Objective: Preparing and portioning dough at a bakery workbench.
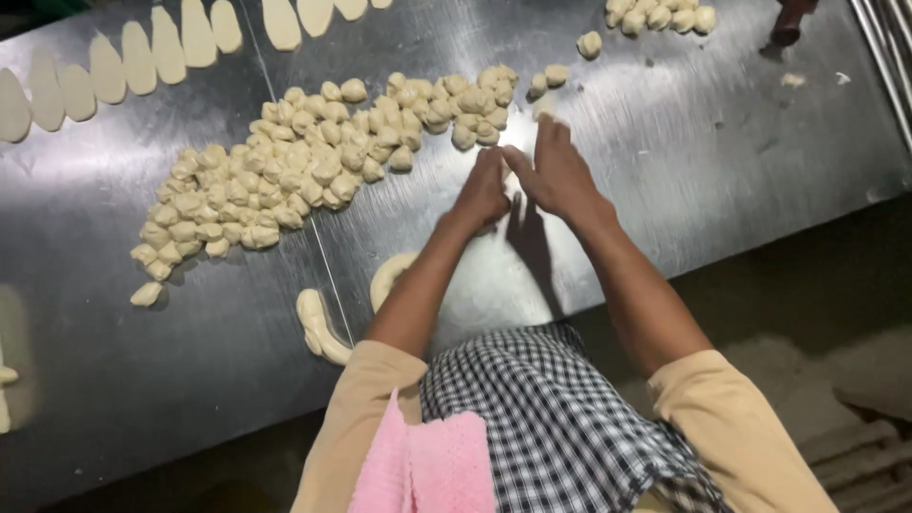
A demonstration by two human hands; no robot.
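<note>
My left hand [483, 190] and my right hand [556, 171] meet over a steel table [684, 152], both closed around a pale strip of dough [514, 180] that shows between the fingers. A big heap of small dough pieces [304, 161] spreads left of my hands, its nearest end just beyond my fingertips. A rope of dough [389, 277] curls on the table beside my left forearm, with a second length of dough [318, 328] lying closer to the table's edge.
Flattened oval dough pieces [123, 62] line the far left of the table. A smaller pile of dough pieces [660, 14] sits at the far right, near a dark handle [788, 24]. A pink cloth [427, 465] hangs at my waist. Bare floor lies to my right.
</note>
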